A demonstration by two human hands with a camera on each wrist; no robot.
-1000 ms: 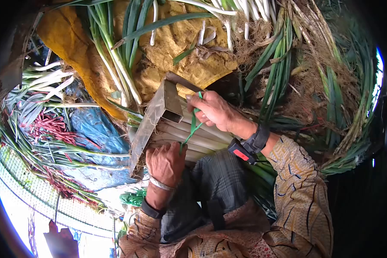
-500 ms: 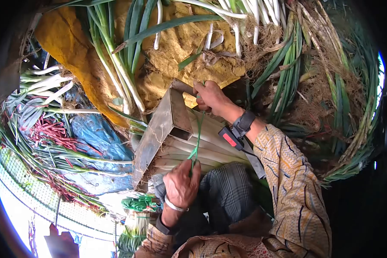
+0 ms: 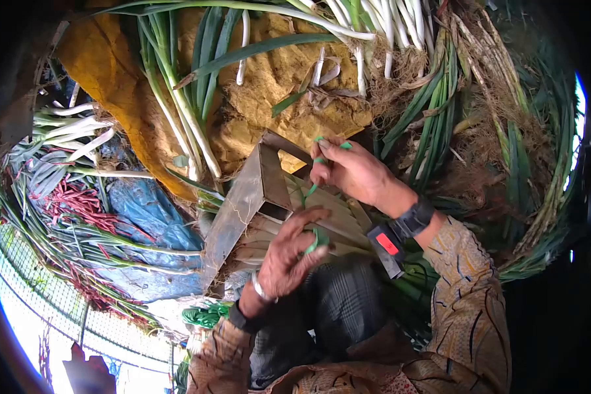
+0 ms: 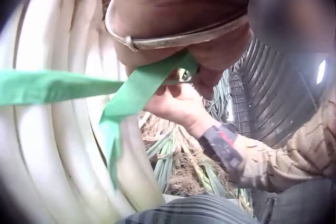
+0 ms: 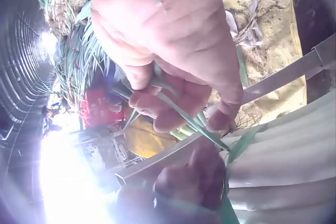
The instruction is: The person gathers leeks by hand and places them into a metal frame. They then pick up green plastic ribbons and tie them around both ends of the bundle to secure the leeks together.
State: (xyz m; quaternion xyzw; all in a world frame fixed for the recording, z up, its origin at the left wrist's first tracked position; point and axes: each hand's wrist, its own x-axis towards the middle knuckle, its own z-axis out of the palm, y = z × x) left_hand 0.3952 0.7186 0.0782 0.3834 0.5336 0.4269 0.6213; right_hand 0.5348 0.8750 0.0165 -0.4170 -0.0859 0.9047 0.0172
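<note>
A bundle of leeks (image 3: 335, 226) with thick white stems lies in a metal trough-like frame (image 3: 233, 217) over the person's knees. A green plastic strip (image 4: 136, 90) runs across the stems. Above the bundle, the right hand (image 3: 358, 171) pinches one length of the strip between curled fingers and thumb; the right wrist view shows the strip (image 5: 191, 119) passing out from those fingers. Lower and to the left, the left hand (image 3: 289, 256) has its fingers bent over the bundle, with a loop of strip between thumb and fingers. Leaf ends are mostly hidden under the right arm.
Loose leeks (image 3: 184, 111) lie on a yellow sheet (image 3: 262, 105) ahead. Further leeks with roots (image 3: 433, 92) are heaped at the right. At the left are a blue plastic sheet (image 3: 144, 207), red strips (image 3: 79, 200) and more stalks. A green bundle of ties (image 3: 203, 315) sits near the left elbow.
The strip was stretched between the hands half a second ago and is now slack. The left hand has risen toward the right hand and its fingers have spread. The right hand has moved slightly right and down.
</note>
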